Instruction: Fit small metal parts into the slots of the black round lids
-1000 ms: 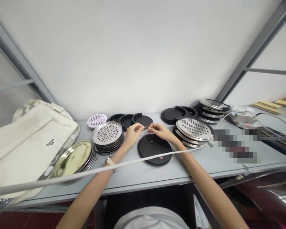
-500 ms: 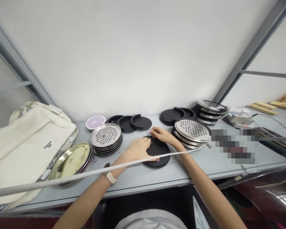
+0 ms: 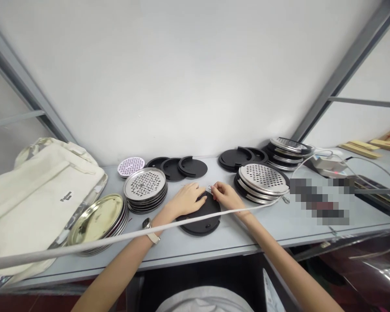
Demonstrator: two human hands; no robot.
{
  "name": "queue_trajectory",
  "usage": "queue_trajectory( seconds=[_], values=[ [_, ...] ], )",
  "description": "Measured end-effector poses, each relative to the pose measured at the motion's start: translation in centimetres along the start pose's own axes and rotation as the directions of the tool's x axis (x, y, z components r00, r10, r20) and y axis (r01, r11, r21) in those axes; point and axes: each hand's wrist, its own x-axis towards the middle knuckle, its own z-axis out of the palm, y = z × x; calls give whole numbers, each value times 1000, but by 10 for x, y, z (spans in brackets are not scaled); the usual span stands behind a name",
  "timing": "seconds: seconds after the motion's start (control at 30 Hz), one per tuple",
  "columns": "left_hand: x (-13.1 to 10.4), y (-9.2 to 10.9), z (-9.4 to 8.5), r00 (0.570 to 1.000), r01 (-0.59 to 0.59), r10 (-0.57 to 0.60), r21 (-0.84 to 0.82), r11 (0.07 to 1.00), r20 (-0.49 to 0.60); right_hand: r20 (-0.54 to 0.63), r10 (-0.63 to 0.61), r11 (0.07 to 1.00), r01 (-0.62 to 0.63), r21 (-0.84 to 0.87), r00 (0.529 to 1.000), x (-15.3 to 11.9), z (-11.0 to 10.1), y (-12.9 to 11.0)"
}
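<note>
A round black plate (image 3: pixel 199 221) lies on the table before me. My left hand (image 3: pixel 189 200) rests on its upper left part, fingers apart. At the plate's far right edge, my right hand (image 3: pixel 225 197) pinches a small thin metal loop (image 3: pixel 209 187) between thumb and forefinger. How the loop meets the plate is too small to make out. Left of my hands stands a stack of perforated metal discs (image 3: pixel 145 184). To the right is a pile of silver grater-like discs (image 3: pixel 263 177) with black ones among them.
Black round trays (image 3: pixel 192 167) lie along the wall, with more black trays (image 3: pixel 235 157) further right. Gold plates (image 3: pixel 95 221) and a cream bag (image 3: pixel 35 195) are at left. A white cable (image 3: pixel 182 223) crosses low in front. A power strip (image 3: pixel 328 162) sits at right.
The black plate has shifted left and slightly nearer to me, and seems turned. My left hand has moved left on it; my right hand has moved right and down, still pinching the metal loop.
</note>
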Motion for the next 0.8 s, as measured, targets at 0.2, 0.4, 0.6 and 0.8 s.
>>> queue_trajectory(
  seconds=[0.2, 0.4, 0.6, 0.8],
  values=[
    [10, -16, -1, 989, -123, 125, -25, 992, 78, 10, -189, 959, 186, -214, 982, 9, 2, 6],
    [15, -17, 1, 989, -139, 141, -34, 990, 54, 102, -238, 932, 257, -255, 966, 11, 1, 10],
    [10, -9, 4, 998, 0, -3, -56, 998, -62, 115, -258, 920, 280, -275, 959, 9, -3, 10],
    [6, -2, 1, 983, -139, 123, -116, 983, -137, 126, -271, 919, 295, -262, 954, 8, -4, 11]
  ],
)
